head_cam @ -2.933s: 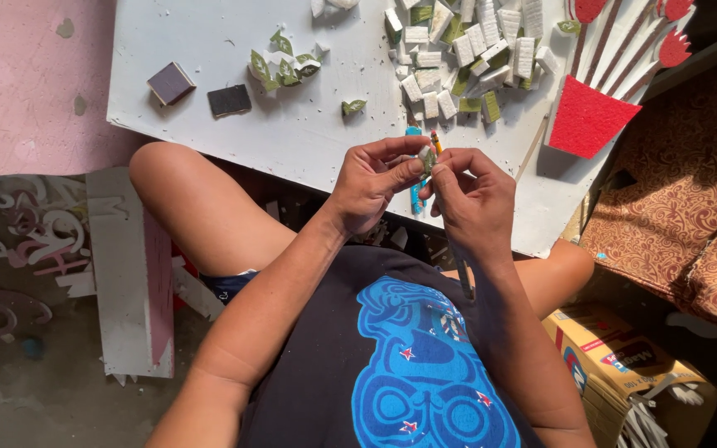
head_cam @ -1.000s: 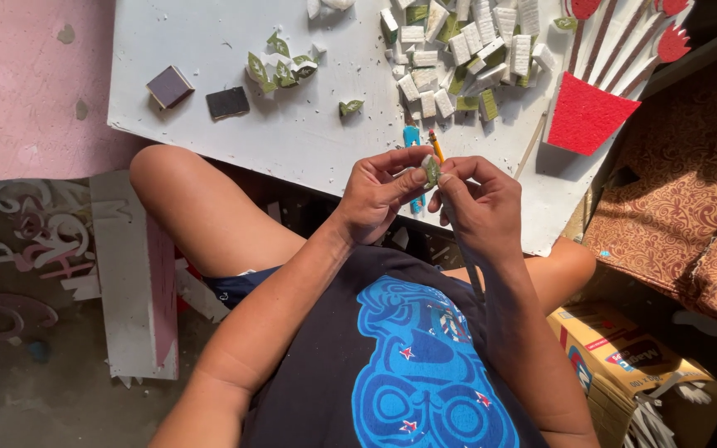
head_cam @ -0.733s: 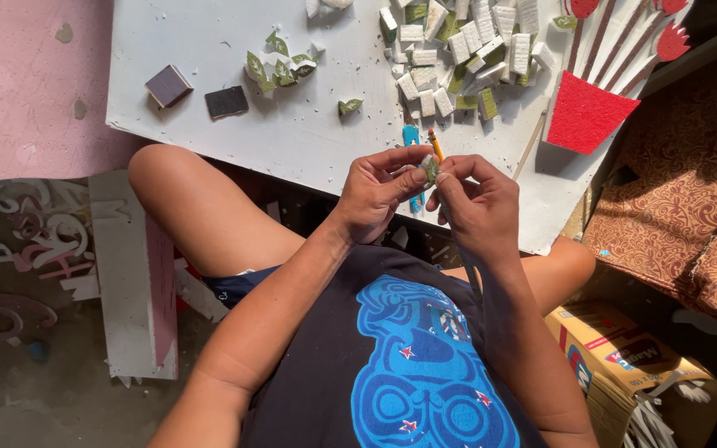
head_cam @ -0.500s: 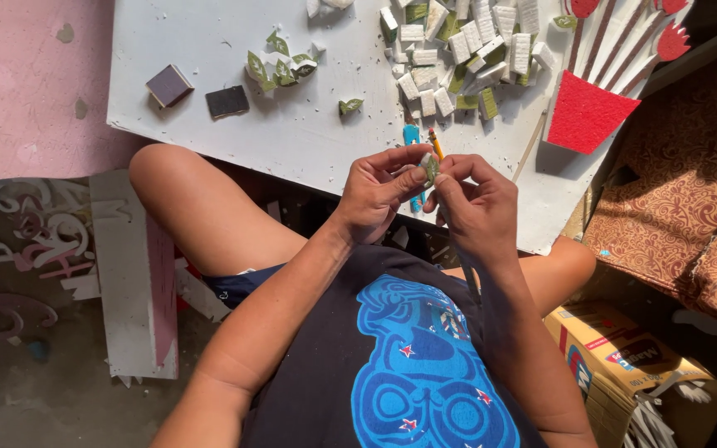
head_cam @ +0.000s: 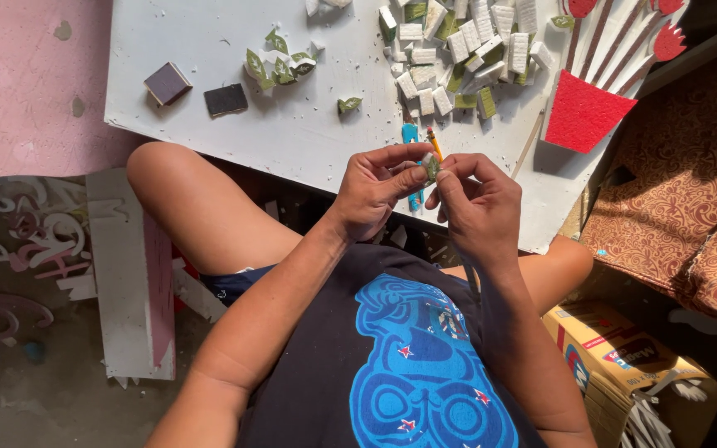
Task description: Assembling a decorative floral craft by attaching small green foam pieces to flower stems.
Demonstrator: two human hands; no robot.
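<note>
While you sit over the white counter (head_cam: 309, 133), your hands meet just above its near edge: the left hand (head_cam: 375, 195) and right hand (head_cam: 479, 203) pinch one small green-and-white piece (head_cam: 431, 168) between their fingertips, both equally close. It stands roughly upright, long axis pointing away from you. Directly beyond it lie the blue cutter (head_cam: 411, 158), the orange pencil (head_cam: 434, 143) and the pile of white blocks (head_cam: 466, 50).

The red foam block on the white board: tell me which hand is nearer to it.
Right. The right hand is below and to the left of the red foam block, apart from it. The left hand is farther left, beyond the right hand; both pinch a small green piece.
</note>
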